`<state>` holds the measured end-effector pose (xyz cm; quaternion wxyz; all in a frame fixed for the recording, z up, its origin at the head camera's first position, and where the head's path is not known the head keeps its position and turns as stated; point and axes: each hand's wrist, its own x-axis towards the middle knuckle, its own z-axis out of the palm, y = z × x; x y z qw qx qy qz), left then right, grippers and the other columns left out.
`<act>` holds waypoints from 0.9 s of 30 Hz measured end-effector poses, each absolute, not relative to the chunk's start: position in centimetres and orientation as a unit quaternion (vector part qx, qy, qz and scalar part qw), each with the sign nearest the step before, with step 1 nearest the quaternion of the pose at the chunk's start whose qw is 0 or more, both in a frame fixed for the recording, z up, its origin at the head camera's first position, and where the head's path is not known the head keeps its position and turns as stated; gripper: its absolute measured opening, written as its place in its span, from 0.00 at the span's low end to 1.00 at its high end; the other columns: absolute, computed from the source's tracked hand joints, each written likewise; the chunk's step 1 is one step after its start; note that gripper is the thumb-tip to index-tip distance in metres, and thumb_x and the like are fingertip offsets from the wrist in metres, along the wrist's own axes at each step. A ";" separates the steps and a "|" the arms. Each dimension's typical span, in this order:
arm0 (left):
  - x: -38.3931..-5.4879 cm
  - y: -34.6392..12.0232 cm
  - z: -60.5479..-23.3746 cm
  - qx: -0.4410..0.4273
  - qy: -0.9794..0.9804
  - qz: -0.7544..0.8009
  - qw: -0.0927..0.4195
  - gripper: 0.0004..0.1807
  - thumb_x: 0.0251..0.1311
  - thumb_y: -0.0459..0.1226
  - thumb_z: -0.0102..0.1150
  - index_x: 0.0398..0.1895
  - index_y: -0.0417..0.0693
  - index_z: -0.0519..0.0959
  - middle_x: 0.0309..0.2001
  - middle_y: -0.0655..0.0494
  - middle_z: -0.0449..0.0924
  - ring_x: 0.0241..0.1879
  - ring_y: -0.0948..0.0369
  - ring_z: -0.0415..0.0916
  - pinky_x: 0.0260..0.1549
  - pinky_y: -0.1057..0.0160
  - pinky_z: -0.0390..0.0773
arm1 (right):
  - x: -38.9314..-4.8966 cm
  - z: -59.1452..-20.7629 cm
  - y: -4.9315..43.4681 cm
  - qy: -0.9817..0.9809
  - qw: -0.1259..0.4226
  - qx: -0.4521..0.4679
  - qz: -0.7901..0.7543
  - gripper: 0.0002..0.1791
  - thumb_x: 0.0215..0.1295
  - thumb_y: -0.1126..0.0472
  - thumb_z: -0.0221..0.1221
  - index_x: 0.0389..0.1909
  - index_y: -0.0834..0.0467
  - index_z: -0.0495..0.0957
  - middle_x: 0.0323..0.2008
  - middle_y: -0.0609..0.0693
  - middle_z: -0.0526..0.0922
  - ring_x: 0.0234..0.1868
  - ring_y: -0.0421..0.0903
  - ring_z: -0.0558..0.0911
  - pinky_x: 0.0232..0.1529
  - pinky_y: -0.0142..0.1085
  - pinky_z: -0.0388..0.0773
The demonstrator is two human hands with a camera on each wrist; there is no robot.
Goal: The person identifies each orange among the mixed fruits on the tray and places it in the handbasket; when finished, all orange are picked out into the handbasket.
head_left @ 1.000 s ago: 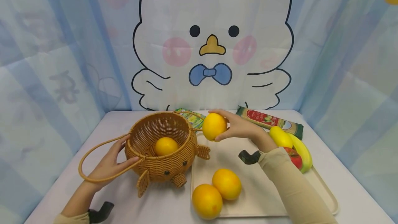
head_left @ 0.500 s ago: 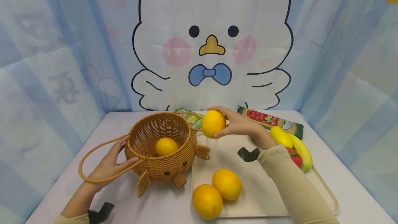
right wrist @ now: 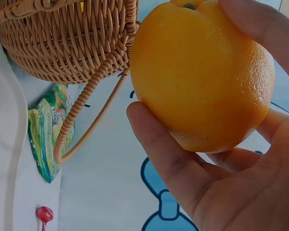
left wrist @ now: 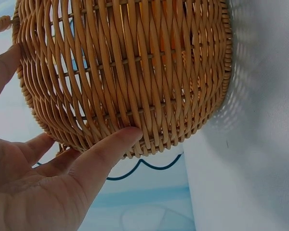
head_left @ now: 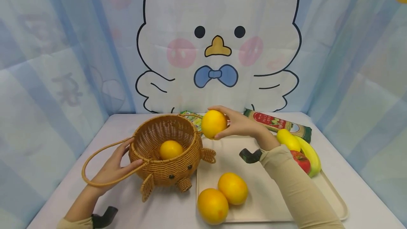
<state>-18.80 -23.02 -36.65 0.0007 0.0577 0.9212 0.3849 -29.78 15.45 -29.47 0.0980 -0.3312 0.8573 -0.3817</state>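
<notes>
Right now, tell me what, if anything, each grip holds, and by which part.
The right grip holds an orange by its rounded sides, between thumb and fingers. The left grip, fingers spread, touches the basket on its outer wall.

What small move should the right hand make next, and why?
Probably ease the held orange leftward over the wicker basket: the right hand grips it to the right of the open mouth, another orange already lies inside, and the left hand touches the basket's outer side.
</notes>
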 end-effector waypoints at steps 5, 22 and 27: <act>-18.8 -23.0 -36.6 0.057 0.922 0.383 0.000 0.49 0.60 0.56 0.56 0.75 0.52 0.41 0.75 0.39 0.40 0.71 0.34 0.45 0.60 0.31 0.60 | -29.9 -29.3 15.3 0.858 0.097 -0.330 -0.381 0.48 0.46 0.53 0.72 0.68 0.41 0.57 0.66 0.48 0.65 0.59 0.52 0.72 0.59 0.50 0.74; -18.7 -23.0 -36.7 0.064 0.925 0.374 -0.013 0.48 0.59 0.55 0.56 0.75 0.51 0.42 0.75 0.38 0.42 0.70 0.34 0.47 0.60 0.31 0.59 | -30.2 -29.0 14.8 0.862 0.087 -0.331 -0.375 0.49 0.45 0.55 0.73 0.69 0.41 0.57 0.66 0.48 0.65 0.59 0.52 0.72 0.60 0.49 0.74; -18.7 -23.1 -36.7 0.064 0.923 0.378 -0.007 0.48 0.60 0.56 0.56 0.75 0.51 0.42 0.75 0.39 0.41 0.70 0.34 0.47 0.59 0.33 0.64 | -30.3 -28.7 14.5 0.863 0.080 -0.337 -0.368 0.50 0.45 0.54 0.73 0.70 0.44 0.57 0.65 0.48 0.66 0.59 0.52 0.72 0.60 0.49 0.74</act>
